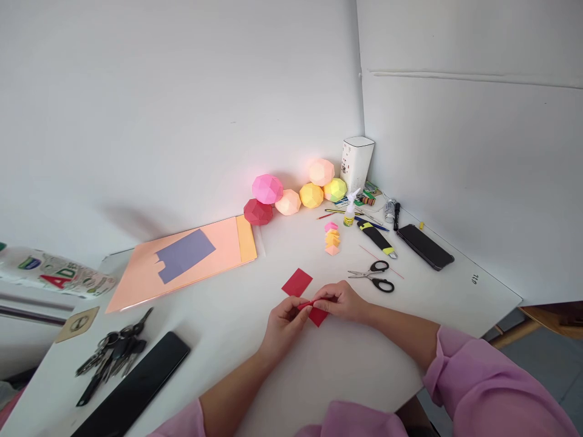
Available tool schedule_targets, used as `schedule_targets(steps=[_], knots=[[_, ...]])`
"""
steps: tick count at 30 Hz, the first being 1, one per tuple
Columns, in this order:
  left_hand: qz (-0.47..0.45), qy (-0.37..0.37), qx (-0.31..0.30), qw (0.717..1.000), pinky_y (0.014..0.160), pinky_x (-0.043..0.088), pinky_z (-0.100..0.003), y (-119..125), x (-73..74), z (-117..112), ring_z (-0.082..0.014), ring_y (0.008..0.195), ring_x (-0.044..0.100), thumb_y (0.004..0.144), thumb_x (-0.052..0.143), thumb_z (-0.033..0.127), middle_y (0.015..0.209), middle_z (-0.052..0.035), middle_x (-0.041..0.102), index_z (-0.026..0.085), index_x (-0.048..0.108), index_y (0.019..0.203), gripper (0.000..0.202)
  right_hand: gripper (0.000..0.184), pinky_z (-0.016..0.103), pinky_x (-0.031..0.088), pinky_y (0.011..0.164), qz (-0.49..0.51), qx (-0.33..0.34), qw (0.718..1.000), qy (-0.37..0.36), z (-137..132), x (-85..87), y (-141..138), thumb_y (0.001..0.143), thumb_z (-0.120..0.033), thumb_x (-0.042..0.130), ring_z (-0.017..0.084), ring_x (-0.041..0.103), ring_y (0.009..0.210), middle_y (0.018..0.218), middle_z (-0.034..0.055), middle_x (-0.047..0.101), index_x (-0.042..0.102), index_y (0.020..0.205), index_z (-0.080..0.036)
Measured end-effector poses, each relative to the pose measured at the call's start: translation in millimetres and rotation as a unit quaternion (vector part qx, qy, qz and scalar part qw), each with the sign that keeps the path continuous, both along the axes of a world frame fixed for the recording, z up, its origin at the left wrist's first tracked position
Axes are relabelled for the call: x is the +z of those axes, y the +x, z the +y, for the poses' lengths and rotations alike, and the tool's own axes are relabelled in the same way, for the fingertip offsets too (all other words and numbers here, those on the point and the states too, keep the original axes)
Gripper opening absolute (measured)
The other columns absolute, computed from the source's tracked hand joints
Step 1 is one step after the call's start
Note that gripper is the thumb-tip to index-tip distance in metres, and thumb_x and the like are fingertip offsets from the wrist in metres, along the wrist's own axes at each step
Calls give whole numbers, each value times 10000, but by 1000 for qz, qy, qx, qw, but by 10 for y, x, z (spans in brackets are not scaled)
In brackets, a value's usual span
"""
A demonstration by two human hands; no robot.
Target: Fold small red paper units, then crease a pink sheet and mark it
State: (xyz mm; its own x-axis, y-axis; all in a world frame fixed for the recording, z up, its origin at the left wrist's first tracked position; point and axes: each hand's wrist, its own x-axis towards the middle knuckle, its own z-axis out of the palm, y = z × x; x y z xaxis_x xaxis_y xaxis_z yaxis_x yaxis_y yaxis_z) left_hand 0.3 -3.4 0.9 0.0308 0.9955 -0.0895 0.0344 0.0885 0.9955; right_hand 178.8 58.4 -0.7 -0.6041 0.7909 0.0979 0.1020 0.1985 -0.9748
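Pink sleeves [492, 376] lead to the left hand [285, 325] and right hand [345, 301], both closed in a pinch on one red paper [318, 318] over the white table [246, 315]. Just beyond lies a flat red sheet [297, 283]; farther out come scissors [376, 283] on the right, small folded pieces [332, 238], and faceted balls [268, 189] near the wall [191, 109].

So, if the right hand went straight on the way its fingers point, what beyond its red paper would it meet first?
Most likely the left hand, which pinches the same red paper opposite the right hand, though depth is unclear.
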Motion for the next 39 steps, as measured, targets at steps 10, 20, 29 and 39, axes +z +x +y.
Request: schedule_targets(steps=[10,20,29,39], knots=[[29,20,0,999,465,371,-213,-2,-5,1,-78,487,419,786,623,410,618,20,550,183,661,752,233,243,238,417,539,-27,6,999,-25,14,5,24,795,-376,627,114,537,581,677,26,655,702,806,-145],[33,11,-6,999,459,345,-214,-11,-3,-7,-78,471,385,796,604,441,570,36,496,181,626,724,271,263,224,409,531,-33,22,999,-30,30,31,31,800,-394,619,101,511,563,658,13,634,697,803,-143],[19,-2,8,1000,444,334,-206,8,35,-13,-75,471,387,777,622,450,567,38,491,176,577,705,286,261,215,375,499,-43,24,998,-42,30,60,40,796,-393,616,92,457,535,599,-5,575,686,771,-143],[21,-1,7,1000,423,288,-198,2,43,-9,-65,445,346,771,624,463,504,66,419,178,539,671,314,242,213,363,500,-44,23,998,-50,22,99,30,787,-371,620,86,442,525,585,-12,556,675,742,-140]])
